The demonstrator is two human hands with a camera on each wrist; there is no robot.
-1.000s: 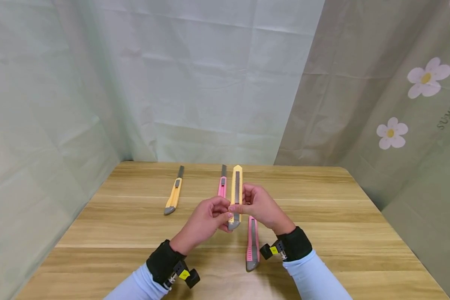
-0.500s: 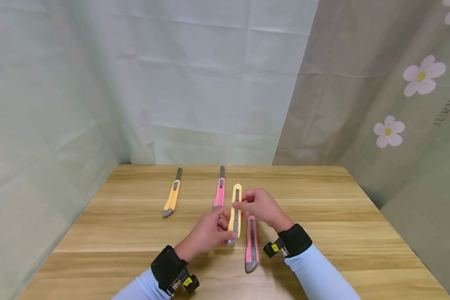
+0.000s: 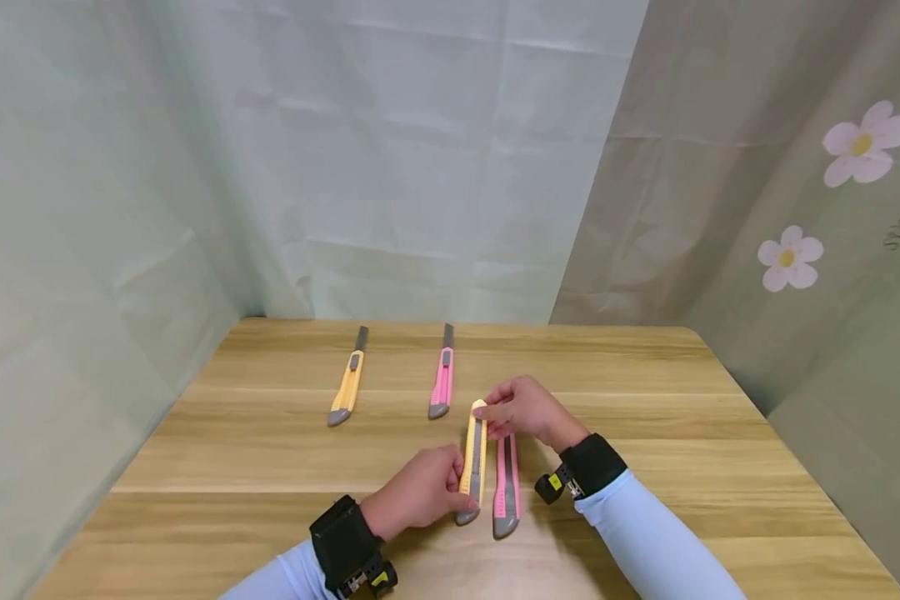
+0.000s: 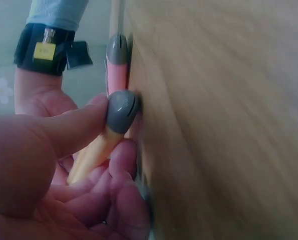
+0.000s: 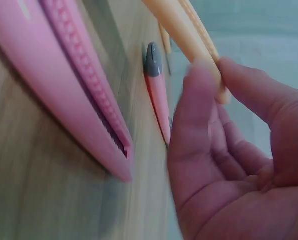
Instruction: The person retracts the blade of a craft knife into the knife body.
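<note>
Both hands hold one yellow utility knife (image 3: 474, 458) low over the table, just left of a pink utility knife (image 3: 506, 492) that lies there. My left hand (image 3: 423, 490) pinches its grey end cap between thumb and fingers; the left wrist view shows the thumb on the grey cap (image 4: 121, 111). At the far, pointed end, my right hand (image 3: 528, 412) pinches the yellow body between thumb and fingertips. The right wrist view shows that yellow tip (image 5: 209, 70) in the fingers, with the pink knife (image 5: 63, 85) large in front.
Farther back on the wooden table (image 3: 270, 467) lie another yellow utility knife (image 3: 347, 383) and another pink one (image 3: 442, 379), their grey ends pointing away at the back. A hanging cloth (image 3: 420, 167) closes off the table's far side.
Both hands have lowered the yellow knife and brought it nearer, beside the near pink knife. The right fingers have shifted up to its pointed end. The far pink knife is now fully uncovered.
</note>
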